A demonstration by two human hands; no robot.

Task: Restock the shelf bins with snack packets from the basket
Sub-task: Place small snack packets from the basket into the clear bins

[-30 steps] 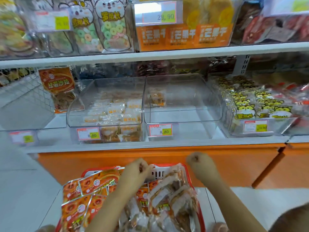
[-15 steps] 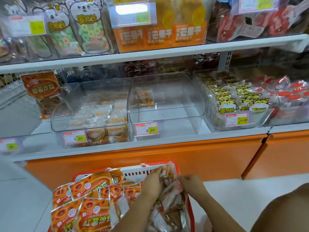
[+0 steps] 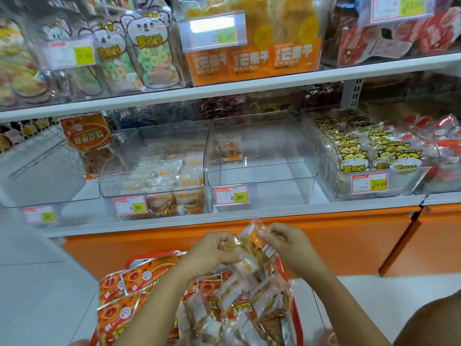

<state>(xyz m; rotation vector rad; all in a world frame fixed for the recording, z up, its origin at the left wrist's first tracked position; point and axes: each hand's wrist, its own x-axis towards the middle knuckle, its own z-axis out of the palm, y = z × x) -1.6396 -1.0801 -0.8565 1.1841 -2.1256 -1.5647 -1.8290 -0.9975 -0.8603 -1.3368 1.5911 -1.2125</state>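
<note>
- We see a person's two hands meeting above a red shopping basket [image 3: 149, 257], with a small clear snack packet [image 3: 249, 243] held between them, in front of the shelf's orange base panel [image 3: 336, 236].
- The left hand [image 3: 214, 248] has its fingers curled and pinches the packet's left side.
- The right hand [image 3: 287, 242] also has its fingers bent, gripping the packet's upper right edge.
- The held packet is tilted, raised just above the basket's load and below the shelf edge.
- In the basket we find flat orange packets [image 3: 129, 290] on the left and a heap of clear-wrapped packets [image 3: 249, 300] on the right, under the forearms.
- On the lower shelf, straight ahead of the hands, stands a clear middle bin [image 3: 274, 191] with a single packet [image 3: 229, 148] leaning at its back left and an 8.80 price label [image 3: 231, 195] on its front.
- Touching its left side, the left bin [image 3: 107, 171] holds a layer of similar clear packets [image 3: 172, 173].
- To the right, another bin is filled with cat-printed packets [image 3: 361, 151].
- Above them we see the upper shelf [image 3: 249, 83] carrying orange pouches [image 3: 252, 61] and ring-candy bags [image 3: 152, 58].
</note>
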